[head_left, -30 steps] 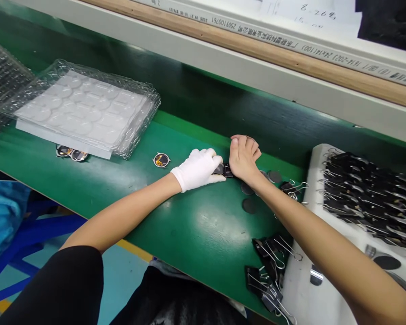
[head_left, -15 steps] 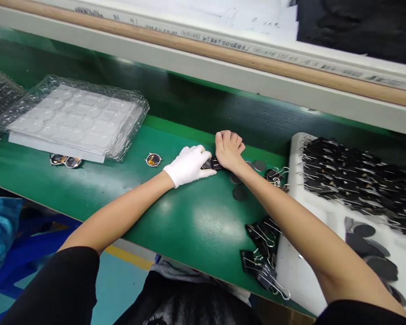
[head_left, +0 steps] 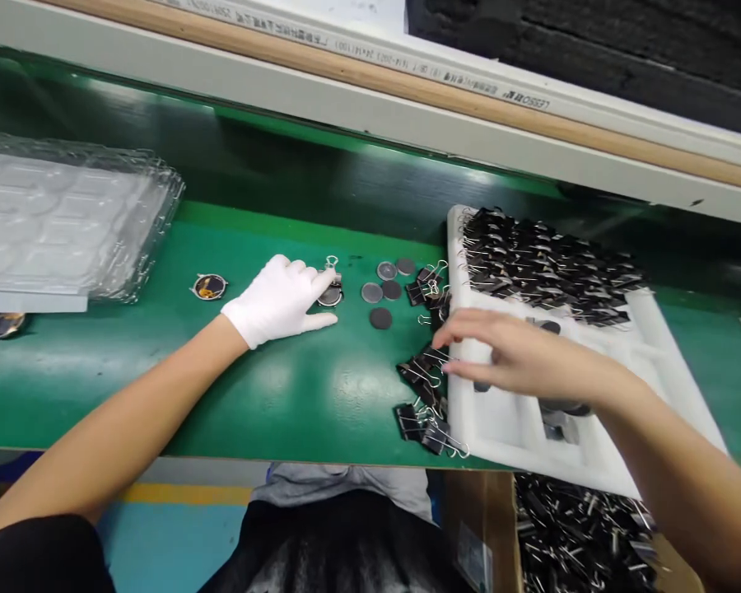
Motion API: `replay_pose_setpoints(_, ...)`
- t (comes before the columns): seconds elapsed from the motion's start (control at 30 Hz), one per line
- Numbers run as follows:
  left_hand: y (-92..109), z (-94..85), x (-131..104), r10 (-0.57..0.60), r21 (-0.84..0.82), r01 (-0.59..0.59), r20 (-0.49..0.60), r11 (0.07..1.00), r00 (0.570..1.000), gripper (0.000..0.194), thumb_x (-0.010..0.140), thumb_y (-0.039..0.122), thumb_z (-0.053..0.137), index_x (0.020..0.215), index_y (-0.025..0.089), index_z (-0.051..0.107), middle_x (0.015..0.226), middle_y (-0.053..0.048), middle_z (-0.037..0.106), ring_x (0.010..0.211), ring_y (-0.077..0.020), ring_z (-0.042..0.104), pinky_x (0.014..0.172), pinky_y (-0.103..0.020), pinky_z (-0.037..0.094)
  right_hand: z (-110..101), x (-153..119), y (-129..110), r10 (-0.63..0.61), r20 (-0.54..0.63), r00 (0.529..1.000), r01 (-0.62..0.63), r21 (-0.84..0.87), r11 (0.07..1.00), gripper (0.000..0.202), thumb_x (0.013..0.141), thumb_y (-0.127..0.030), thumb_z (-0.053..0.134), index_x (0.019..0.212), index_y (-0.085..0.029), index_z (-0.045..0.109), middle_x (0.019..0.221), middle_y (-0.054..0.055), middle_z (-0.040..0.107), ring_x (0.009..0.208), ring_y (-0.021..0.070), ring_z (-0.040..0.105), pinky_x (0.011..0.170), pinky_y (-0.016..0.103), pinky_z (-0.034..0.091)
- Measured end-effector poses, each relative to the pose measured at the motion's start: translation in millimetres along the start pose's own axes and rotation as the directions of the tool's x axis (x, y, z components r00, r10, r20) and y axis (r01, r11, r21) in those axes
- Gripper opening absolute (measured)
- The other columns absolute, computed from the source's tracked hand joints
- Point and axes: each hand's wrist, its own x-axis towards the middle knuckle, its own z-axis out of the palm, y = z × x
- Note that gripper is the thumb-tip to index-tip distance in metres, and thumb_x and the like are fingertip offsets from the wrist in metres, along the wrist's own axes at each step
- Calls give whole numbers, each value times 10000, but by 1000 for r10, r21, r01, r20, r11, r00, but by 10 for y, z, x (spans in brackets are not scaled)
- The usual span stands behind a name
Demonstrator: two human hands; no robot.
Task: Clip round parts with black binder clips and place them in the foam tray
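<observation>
At my far left, a stack of clear plastic trays [head_left: 123,210] lies on the green table [head_left: 309,395], a round metal-rimmed piece [head_left: 0,324] partly covered at its near edge. Next comes a separate round piece [head_left: 211,287] with a dark and orange face. My left grip [head_left: 281,301], gloved in white, has its forefinger on a round metal case [head_left: 330,295] with a clip at its far side; the thumb lies apart, just nearer me, and I cannot tell whether I am pinching the case. Five grey discs [head_left: 381,318] lie beyond it, then loose black binder clips [head_left: 413,375]. Over their right edge hangs my bare right grip [head_left: 519,354], finger and thumb partly spread, holding nothing that I can see; contact is unclear. Beneath it sits a white tray [head_left: 679,379] with packed rows of clips [head_left: 543,263] at its far end.
</observation>
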Motion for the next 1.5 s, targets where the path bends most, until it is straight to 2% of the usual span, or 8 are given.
replay_pose_setpoints(0.23,6,-33,-2,17,-38,-21,-98,999,995,638,957,583,545,1525,303,472,1548,-146,517,1371,-400,456,996,-523,347,486,-144,107,-222,-66,973,203,-223,954,198,1031,-264,571,1085,-250,761,957,61,679,846,199,656,845,391,455)
replay_pose_setpoints(0.47,-167,19,-31,-96,-32,94,-65,995,993,533,947,624,556,1259,212,685,1133,-143,717,1143,-355,583,1020,-516,342,362,95,70,-459,-244,854,346,-392,852,256,1061,-176,506,1134,-249,740,863,25,704,735,159,600,869,417,360)
replay_pose_setpoints(0.63,-241,79,-27,-151,-117,144,-56,983,987,608,947,631,559,1399,228,609,1293,-126,664,1178,-329,580,985,-454,386,291,692,64,-442,-323,837,274,-452,849,312,1065,-225,472,1119,-301,769,879,39,717,791,196,596,911,463,329)
replay_pose_setpoints(0.9,-482,110,-67,-336,-194,325,-29,926,941,519,921,614,607,1303,266,649,1263,-100,652,1178,-324,582,962,-426,411,-38,1856,194,-495,-36,868,415,-496,763,413,1000,-196,400,1081,-261,800,950,85,698,850,214,552,967,499,275)
replay_pose_setpoints(1.07,-503,122,-91,-269,-211,256,-35,943,963,481,939,581,603,1314,282,644,1257,-84,652,1154,-306,580,958,-424,400,-18,2077,54,-219,-256,942,135,-309,941,407,829,-147,480,1115,-253,749,1169,124,694,1110,330,547,968,562,308)
replay_pose_setpoints(1.23,-462,146,-86,-231,-184,217,-62,959,971,484,948,593,587,1298,266,652,1215,-90,661,1125,-309,578,944,-432,397,223,2355,-285,249,-496,832,-223,112,968,381,921,-272,407,1236,-256,620,1322,160,629,1234,378,509,990,599,387)
replay_pose_setpoints(1.33,-454,151,-85,-237,-170,223,-67,960,969,478,950,587,583,1290,258,654,1217,-96,657,1123,-311,576,936,-435,396,342,2572,-391,300,-533,791,-293,100,951,451,1026,-427,282,1319,-244,572,1422,186,551,1369,396,417,1088,653,311)
replay_pose_setpoints(1.5,-458,163,-82,-232,-181,216,-70,959,970,474,945,590,600,1269,249,663,1207,-97,663,1126,-317,572,936,-439,394,468,2736,-327,324,-440,837,-335,55,941,602,1051,-552,177,1451,-236,497,1566,202,396,1505,383,257,1164,687,211)
